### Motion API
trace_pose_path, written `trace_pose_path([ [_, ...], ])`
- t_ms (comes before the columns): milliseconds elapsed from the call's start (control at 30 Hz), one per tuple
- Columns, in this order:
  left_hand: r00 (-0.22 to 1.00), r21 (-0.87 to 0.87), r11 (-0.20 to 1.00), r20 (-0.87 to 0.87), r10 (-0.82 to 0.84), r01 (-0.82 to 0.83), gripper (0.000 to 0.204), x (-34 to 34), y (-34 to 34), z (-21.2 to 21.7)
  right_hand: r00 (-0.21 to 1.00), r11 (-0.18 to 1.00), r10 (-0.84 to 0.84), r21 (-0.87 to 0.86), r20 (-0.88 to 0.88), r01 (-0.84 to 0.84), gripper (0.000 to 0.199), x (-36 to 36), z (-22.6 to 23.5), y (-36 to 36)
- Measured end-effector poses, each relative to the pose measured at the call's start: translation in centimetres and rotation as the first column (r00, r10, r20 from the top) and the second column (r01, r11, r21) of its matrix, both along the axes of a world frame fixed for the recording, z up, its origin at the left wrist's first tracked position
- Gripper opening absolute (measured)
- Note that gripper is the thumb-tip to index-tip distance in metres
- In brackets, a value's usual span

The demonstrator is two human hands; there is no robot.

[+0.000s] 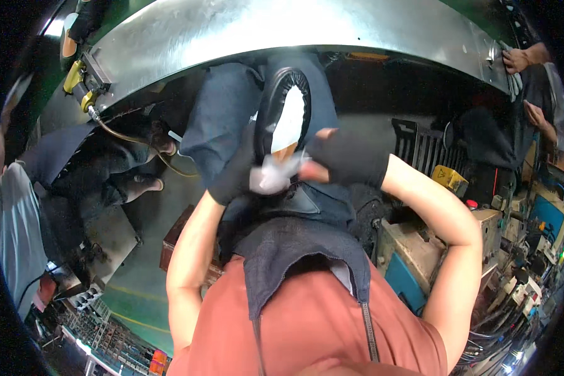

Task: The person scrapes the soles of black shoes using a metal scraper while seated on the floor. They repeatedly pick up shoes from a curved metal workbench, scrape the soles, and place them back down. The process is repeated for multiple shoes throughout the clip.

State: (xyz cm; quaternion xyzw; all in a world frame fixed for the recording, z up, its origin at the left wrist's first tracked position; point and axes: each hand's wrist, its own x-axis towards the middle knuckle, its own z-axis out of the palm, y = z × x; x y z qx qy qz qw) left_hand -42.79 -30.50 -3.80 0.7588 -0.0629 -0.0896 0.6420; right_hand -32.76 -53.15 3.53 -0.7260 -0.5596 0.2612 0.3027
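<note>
A black leather shoe upper rests over my thighs, its underside turned up and its toe pointing away from me. Gathered leather edges surround a white insole, with a tan patch near the heel. Gripping the heel end from the left is my left hand, in a dark fingerless glove. Something whitish and blurred covers its fingertips; I cannot tell whether it is a finger covering or a scrap. My right hand, also dark-gloved, is at the heel's right side. Motion smears its fingers, so their hold is unclear.
A metal workbench curves across the far side. On its left end lies a yellow air tool with a hose. Another person's legs are at left; another person's hands are at far right. Machinery stands by my right elbow.
</note>
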Motion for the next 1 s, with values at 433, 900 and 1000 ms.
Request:
trace_pose_path([
  [433, 0.897, 0.007, 0.906, -0.135, 0.421, -0.424, 0.055, 1.7, -3.6, 2.4, 0.944, 0.957, -0.289, -0.013, -0.161, 0.291, 0.04, -1.6, 6.2, 0.7],
  [900, 0.92, -0.092, 0.917, 0.009, 0.391, -0.389, 0.087, 2.4, -1.2, 4.9, 0.152, 0.346, -0.898, -0.451, -0.412, 0.823, 0.05, -13.4, -6.5, -2.9],
  [1000, 0.876, -0.381, 0.79, -0.193, 0.441, -0.481, 0.071, 9.7, 0.7, 7.3, 0.13, 0.369, -0.872, -0.458, -0.473, 0.808, 0.049, -13.1, -5.8, -1.3],
])
